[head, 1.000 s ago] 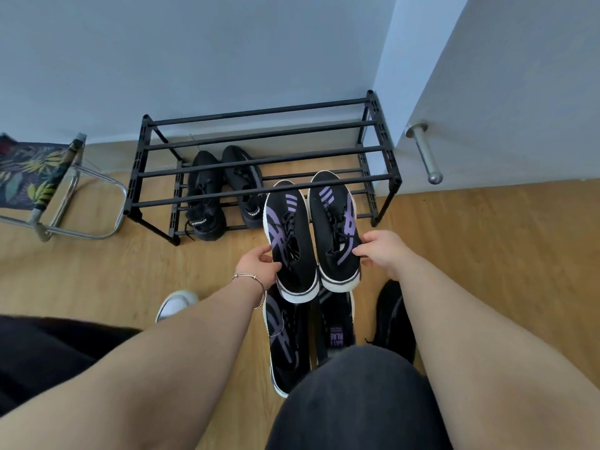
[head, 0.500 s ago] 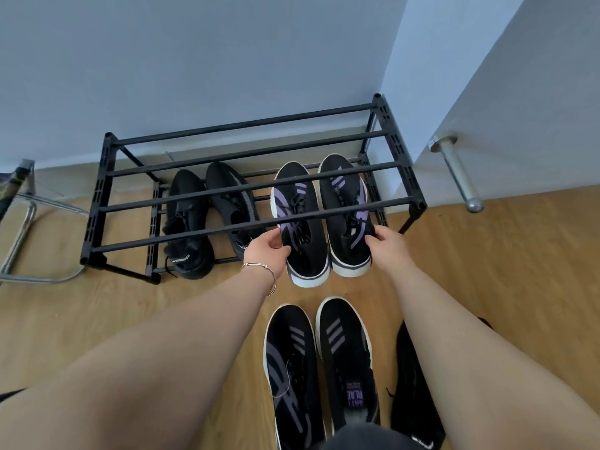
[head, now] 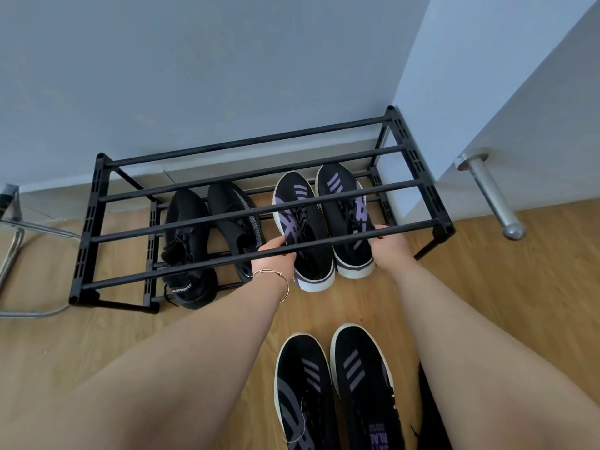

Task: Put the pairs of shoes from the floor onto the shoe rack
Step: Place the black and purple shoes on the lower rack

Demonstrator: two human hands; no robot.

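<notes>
Moved further under the rack's top bars, the purple pair sits on the lower tier beside the black pair. Left hand and right hand each grip a shoe's side; heels overhang the front.

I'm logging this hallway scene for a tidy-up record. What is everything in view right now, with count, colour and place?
shoe rack: one, black, two tiers, against the wall.
black shoes: one pair, all black, lower tier, left side.
purple-striped shoes: one pair, black with purple and white soles, lower tier, right side, heels sticking out in front.
grey-striped shoes: one pair, black with white soles, on the wood floor near the person.
dark item: one, black, on the floor, mostly hidden by the right arm.
metal handle: one, silver, on the white door at right.
chrome frame: one, silver, left edge.
bracelet: one, thin, left wrist.
left hand: holding the left purple-striped shoe.
right hand: holding the right one.
</notes>
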